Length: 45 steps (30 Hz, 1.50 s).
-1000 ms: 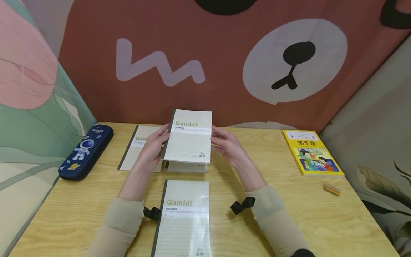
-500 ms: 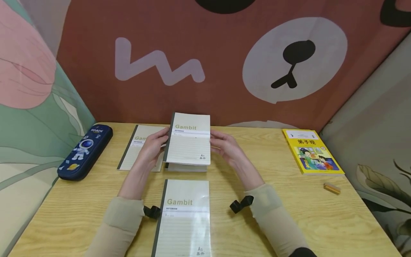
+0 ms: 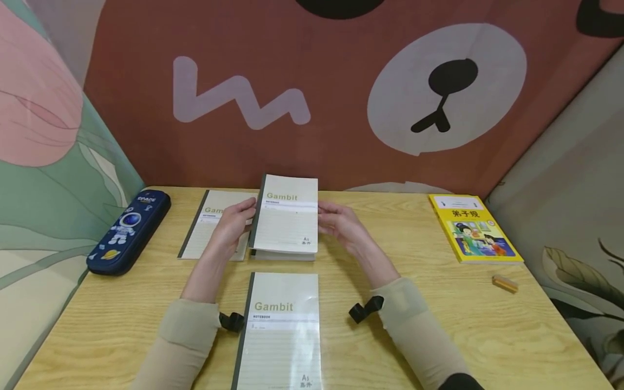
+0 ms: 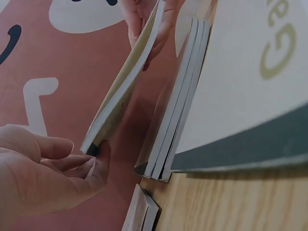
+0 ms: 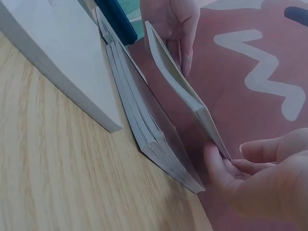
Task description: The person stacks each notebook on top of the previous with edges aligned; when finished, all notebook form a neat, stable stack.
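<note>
A white Gambit notebook (image 3: 286,216) with a dark spine is held level above a stack of similar notebooks (image 3: 283,255). My left hand (image 3: 234,225) holds its spine edge, fingers curled beneath; in the left wrist view the thumb (image 4: 55,147) sits just off the edge. On the opposite edge is my right hand (image 3: 343,225), its curled fingers under the notebook and the thumb apart from it in the right wrist view. A gap shows between the held notebook and the stack (image 5: 144,130). Nearer me lies another Gambit notebook (image 3: 278,346).
Left of the stack lies one more Gambit notebook (image 3: 195,238), partly behind my left hand. A navy astronaut pencil case (image 3: 129,233) stands at the table's left. At the right are a yellow picture book (image 3: 475,230) and a small orange eraser-like block (image 3: 505,284). A printed wall backs the table.
Both hands have lowered the held notebook a little toward the stack, so less of the stack shows below it. The other things on the table have stayed put.
</note>
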{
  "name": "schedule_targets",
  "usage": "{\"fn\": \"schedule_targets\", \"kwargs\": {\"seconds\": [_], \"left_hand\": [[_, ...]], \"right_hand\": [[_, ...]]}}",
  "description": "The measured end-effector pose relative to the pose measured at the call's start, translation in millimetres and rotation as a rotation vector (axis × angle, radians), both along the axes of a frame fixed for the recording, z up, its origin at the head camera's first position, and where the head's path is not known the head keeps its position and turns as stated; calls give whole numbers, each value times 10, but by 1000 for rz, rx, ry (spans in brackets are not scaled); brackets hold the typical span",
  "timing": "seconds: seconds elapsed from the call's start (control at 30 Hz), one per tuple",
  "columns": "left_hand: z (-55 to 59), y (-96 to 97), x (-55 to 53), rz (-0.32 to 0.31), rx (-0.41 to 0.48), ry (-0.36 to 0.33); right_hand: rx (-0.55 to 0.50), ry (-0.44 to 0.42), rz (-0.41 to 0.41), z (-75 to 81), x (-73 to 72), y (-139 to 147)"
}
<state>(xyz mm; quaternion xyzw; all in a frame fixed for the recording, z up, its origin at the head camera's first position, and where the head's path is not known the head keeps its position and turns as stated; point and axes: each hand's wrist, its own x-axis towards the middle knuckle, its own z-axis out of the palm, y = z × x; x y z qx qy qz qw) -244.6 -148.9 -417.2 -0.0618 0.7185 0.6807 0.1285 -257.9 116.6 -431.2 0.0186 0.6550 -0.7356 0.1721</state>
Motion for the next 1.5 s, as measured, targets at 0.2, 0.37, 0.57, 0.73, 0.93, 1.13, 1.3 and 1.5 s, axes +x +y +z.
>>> {"fn": "schedule_targets", "kwargs": {"seconds": [0.2, 0.37, 0.57, 0.73, 0.93, 1.13, 1.3, 1.5], "left_hand": [[-35, -10, 11, -13, -30, -5], [-56, -13, 14, -15, -77, -17], [-85, 12, 10, -18, -92, -33], [-117, 26, -4, -19, -96, -50], [-140, 39, -38, -23, -114, -60], [-141, 58, -38, -18, -142, -71], [-142, 55, -27, -27, -164, -69], [-122, 51, -20, -50, -197, -79]], "right_hand": [[53, 12, 5, -25, 10, -14], [74, 7, 14, -50, 3, -39], [82, -12, 13, -80, -1, -51], [96, -21, 21, -101, 8, -46], [97, -25, 23, -106, 11, -49], [89, -16, 29, -104, 18, -47], [73, -9, 34, -97, 32, -56], [69, -2, 41, -72, 42, -69]]}}
